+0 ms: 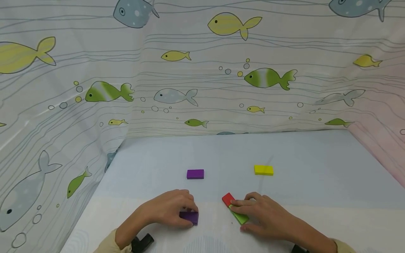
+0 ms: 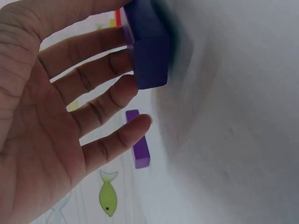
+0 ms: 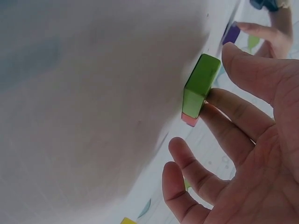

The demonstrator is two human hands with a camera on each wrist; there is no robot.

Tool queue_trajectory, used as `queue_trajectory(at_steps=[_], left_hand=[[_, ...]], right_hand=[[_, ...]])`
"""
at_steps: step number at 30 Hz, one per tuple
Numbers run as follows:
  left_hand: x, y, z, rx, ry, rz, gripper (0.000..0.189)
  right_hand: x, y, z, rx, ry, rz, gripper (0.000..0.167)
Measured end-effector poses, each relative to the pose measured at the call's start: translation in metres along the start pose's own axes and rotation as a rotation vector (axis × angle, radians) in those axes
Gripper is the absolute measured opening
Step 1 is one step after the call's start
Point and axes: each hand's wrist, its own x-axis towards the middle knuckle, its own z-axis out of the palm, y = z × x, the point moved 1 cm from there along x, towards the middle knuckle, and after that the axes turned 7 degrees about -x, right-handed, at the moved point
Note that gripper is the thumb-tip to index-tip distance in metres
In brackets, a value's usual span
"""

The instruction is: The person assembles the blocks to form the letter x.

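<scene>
In the head view, my left hand [image 1: 172, 209] pinches a purple block [image 1: 190, 217] between thumb and fingers, low over the white table. The left wrist view shows that block [image 2: 150, 60] end-on at the fingertips, with the little finger held away. My right hand [image 1: 269, 216] touches a green block [image 1: 239, 215] with its index and middle fingertips. The thumb lies beside the near end of the green block [image 3: 201, 81], and the other two fingers are spread apart. A red block [image 1: 227, 199] lines up end to end with the green one, slanting across the table; fingers partly cover their join.
Farther back on the table [image 1: 152, 158] lie another purple block [image 1: 195, 174] and, to its right, a yellow block [image 1: 263, 170]. A fish-print curtain [image 1: 177, 77] hangs along the back and left side. Dark wrist straps [image 1: 142, 243] show near the sleeves.
</scene>
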Motion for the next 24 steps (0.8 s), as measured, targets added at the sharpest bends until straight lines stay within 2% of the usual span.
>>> queue_trajectory(at_steps=[9, 15, 24], left_hand=[[0.014, 0.005, 0.004, 0.088, 0.094, 0.030, 0.024], [0.026, 0.011, 0.006, 0.136, 0.133, 0.057, 0.024], [0.039, 0.016, 0.012, 0.180, 0.177, 0.036, 0.024]], right_hand=[[0.000, 0.001, 0.001, 0.004, -0.015, 0.007, 0.056], [0.000, 0.000, -0.001, 0.003, -0.008, 0.000, 0.056], [0.000, -0.001, -0.002, 0.004, -0.006, 0.001, 0.056]])
